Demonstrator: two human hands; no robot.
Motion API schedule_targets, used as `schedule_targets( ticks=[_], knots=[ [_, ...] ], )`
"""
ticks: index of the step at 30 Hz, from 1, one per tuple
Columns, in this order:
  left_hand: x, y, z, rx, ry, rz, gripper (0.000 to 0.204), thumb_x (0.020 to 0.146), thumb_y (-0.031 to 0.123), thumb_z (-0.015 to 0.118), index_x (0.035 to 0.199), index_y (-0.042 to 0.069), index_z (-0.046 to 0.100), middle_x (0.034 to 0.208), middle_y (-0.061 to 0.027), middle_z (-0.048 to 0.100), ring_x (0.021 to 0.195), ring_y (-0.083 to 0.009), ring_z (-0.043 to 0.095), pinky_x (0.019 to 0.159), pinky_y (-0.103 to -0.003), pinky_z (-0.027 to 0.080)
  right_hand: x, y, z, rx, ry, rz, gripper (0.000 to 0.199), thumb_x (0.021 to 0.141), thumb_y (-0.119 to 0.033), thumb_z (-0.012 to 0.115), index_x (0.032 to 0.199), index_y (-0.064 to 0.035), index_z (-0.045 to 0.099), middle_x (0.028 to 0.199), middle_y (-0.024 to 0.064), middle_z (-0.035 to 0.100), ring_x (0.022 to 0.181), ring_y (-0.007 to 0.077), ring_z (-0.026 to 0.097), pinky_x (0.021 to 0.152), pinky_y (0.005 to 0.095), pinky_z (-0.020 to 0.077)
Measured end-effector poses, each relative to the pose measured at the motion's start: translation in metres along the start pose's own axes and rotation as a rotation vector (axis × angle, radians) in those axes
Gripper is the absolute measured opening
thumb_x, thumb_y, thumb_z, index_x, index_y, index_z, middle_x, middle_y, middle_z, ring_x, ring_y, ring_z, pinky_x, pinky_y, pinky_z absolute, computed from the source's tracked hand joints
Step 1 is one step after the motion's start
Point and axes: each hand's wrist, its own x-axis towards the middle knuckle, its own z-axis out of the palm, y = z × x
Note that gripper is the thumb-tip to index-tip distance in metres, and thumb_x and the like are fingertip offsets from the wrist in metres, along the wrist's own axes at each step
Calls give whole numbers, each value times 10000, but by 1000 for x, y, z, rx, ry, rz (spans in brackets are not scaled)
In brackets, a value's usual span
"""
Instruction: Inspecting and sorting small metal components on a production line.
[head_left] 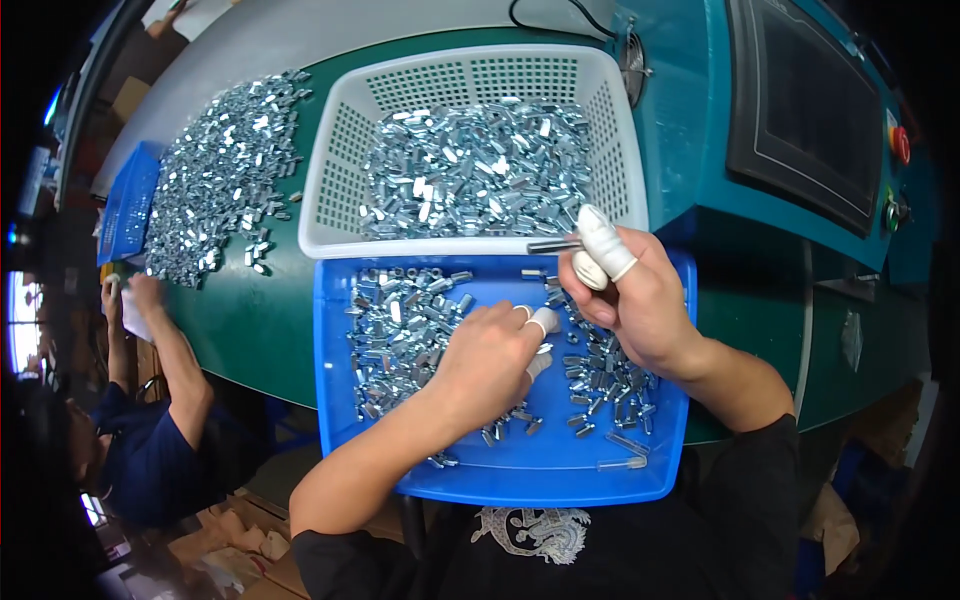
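My right hand [640,305], with white finger cots on the thumb and index finger, grips a slim metal rod [552,246] that points left over the tray's far edge. Below and to its left, my left hand [485,365] is bent over the middle of the blue tray [540,485]. Its cot-covered fingertips pinch a small shiny metal piece, mostly hidden by them. Small hexagonal metal pieces [400,325] cover the tray's left side, and another heap of metal pieces [605,375] lies on its right, below my right hand.
Beyond the tray stands a white perforated basket [335,200] of similar pieces. A large pile [225,170] lies on the green table [250,335] to the left, near a blue basket [128,205] and a co-worker's hands. Clear tubes [622,463] lie in the tray. A teal machine [680,130] with a screen stands right.
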Motion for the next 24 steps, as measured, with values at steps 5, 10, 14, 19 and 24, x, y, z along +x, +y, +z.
schedule_targets(
  ticks=[5,10,14,19,24],
  knots=[
    [4,3,-31,-345,288,0,204,807,35,622,1009,9,604,811,-125,592,757,-273,567,697,-340,469,-3,3,-4,-95,-16,-59,337,981,-341,383,938,-61,565,616,16,483,445,39,332,410,191,267],
    [-7,-6,-42,-1119,521,-305,173,832,-22,624,1001,-26,586,952,-142,664,841,-171,648,758,-290,529,-3,4,-3,-232,-23,-116,359,985,-343,372,897,-48,557,607,10,493,457,35,352,412,189,273],
    [-8,0,-41,-1221,555,-258,170,838,-27,614,1005,-25,581,950,-141,661,824,-178,647,750,-297,533,-3,8,-2,-302,-69,-166,368,985,-326,375,799,-44,521,594,4,486,462,33,363,421,184,285],
    [-7,5,-40,-1221,485,-300,200,848,3,618,1045,-24,592,935,-109,654,848,-160,642,769,-285,534,-7,13,-2,-408,-44,-289,366,978,-317,409,765,-44,529,574,-13,477,466,27,361,423,187,272],
    [-11,1,-42,-1264,378,-328,162,865,32,606,1018,-20,602,930,-94,650,855,-147,641,760,-271,531,-6,11,4,-497,-98,-317,378,972,-313,429,719,-46,518,574,-27,471,466,17,349,415,192,256]
  ],
)
